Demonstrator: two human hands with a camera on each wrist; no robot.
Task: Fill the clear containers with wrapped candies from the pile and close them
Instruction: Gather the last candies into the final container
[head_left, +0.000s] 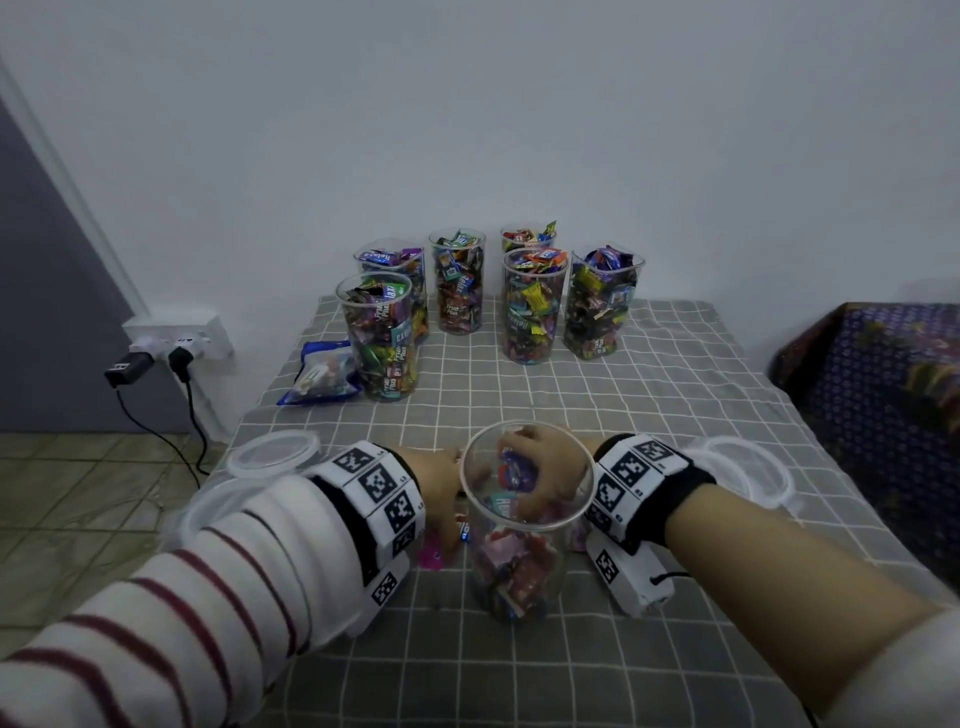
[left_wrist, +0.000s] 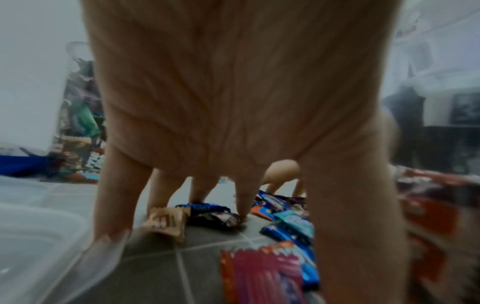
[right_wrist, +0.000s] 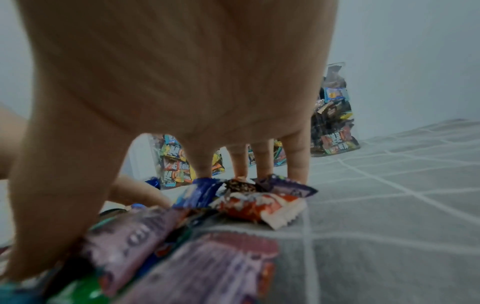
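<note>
A clear container (head_left: 524, 519), open and about a third full of wrapped candies, stands at the front centre of the table. Behind it lies the candy pile (left_wrist: 283, 220), mostly hidden in the head view. My left hand (head_left: 441, 496) reaches in from the left; its spread fingers (left_wrist: 244, 209) point down and touch a tan candy (left_wrist: 166, 222) and a dark one. My right hand (head_left: 543, 470), seen through the container's wall, arches over the pile. Its fingertips (right_wrist: 296, 174) stand behind a red-and-white candy (right_wrist: 257, 205), its thumb on purple wrappers (right_wrist: 124, 242).
Several full, uncovered containers (head_left: 460, 283) stand at the back of the checked table (head_left: 649, 415), with a blue bag (head_left: 322, 371) at their left. Clear lids lie at the left (head_left: 272, 452) and right (head_left: 743, 467) table edges. Wall plugs and cables hang at far left.
</note>
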